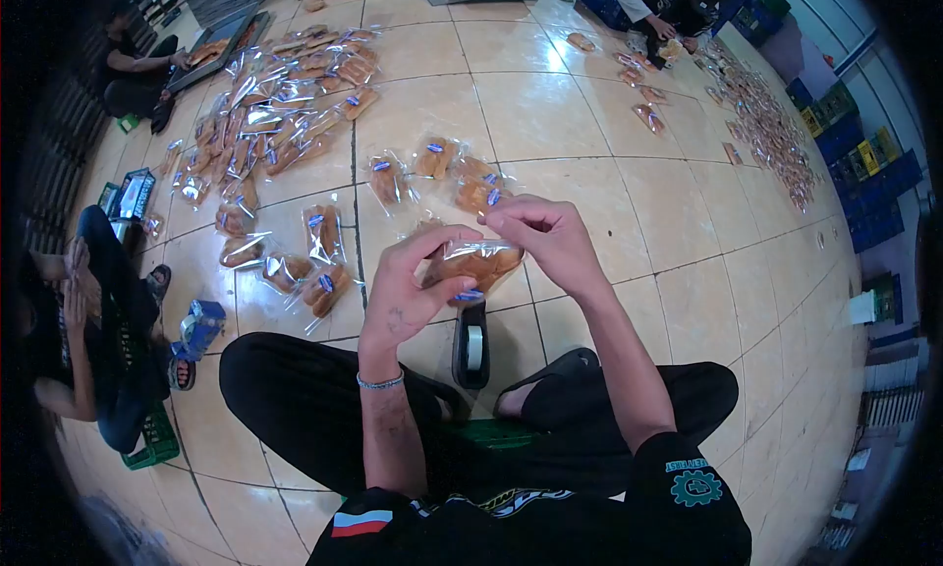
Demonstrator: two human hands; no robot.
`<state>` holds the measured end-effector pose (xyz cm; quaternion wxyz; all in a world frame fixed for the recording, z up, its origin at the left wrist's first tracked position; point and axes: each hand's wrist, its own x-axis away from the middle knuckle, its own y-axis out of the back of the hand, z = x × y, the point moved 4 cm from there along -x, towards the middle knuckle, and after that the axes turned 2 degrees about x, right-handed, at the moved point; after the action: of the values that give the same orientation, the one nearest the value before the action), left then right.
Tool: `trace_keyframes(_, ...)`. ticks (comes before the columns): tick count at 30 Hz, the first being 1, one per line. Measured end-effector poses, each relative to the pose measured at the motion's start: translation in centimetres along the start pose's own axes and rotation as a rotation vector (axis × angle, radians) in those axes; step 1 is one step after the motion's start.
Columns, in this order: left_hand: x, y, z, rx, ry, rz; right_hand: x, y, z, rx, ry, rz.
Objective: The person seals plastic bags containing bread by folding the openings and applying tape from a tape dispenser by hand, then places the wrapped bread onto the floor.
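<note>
A clear plastic bag of brown bread (476,263) with a blue label hangs in front of me, above a black tape dispenser (472,345) on the floor. My left hand (417,281) is wrapped round the bag's left side, its thumb near the label. At the bag's upper right edge my right hand (540,237) has thumb and forefinger pinched together; what lies between the fingertips is too small to make out. Just beyond my hands are several bagged breads (481,186) on the tiles.
A large pile of bagged breads (285,104) covers the floor at upper left. People sit at left (74,320), upper left (138,70) and upper right (673,16). Small packets (771,124) lie at right, near blue crates (869,188). A blue dispenser (201,328) stands at left.
</note>
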<state>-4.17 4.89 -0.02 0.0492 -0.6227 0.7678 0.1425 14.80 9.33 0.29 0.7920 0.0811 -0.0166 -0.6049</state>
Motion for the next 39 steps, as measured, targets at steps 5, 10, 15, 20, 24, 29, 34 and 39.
trace_keyframes(5, 0.3, 0.5, -2.5, -0.208, -0.176, -0.163, 1.6, -1.1, 1.1, 0.112, 0.0, 0.003)
trace_keyframes(10, 0.7, 0.1, -2.8, -0.15, -0.312, -0.069, 1.6, -0.9, 0.1, 0.031, -0.214, 0.047)
trace_keyframes(15, 0.7, 0.0, -2.5, -0.052, -0.316, 0.019, 1.6, 1.8, -0.5, 0.254, -0.242, -0.002)
trace_keyframes(20, 0.4, -0.4, 0.0, -0.143, 0.24, 0.208, 2.3, 0.1, -0.3, 0.309, -0.033, 0.385)
trace_keyframes(24, 0.6, -0.4, 0.2, -0.279, 0.065, 0.119, 1.9, 4.3, -8.5, 0.248, -0.278, 0.512)
trace_keyframes(29, 1.1, 2.2, 1.1, -0.253, 0.154, -0.054, 5.9, 16.7, -24.0, -0.755, -0.385, -0.859)
trace_keyframes(34, 0.7, 2.2, 1.8, -0.327, 0.167, -0.107, 5.2, 14.0, -26.5, -0.354, -0.643, -0.597)
trace_keyframes(39, 0.1, 1.9, 1.6, -0.257, 0.169, -0.098, 1.7, 3.0, -28.3, 0.151, -0.62, -0.084)
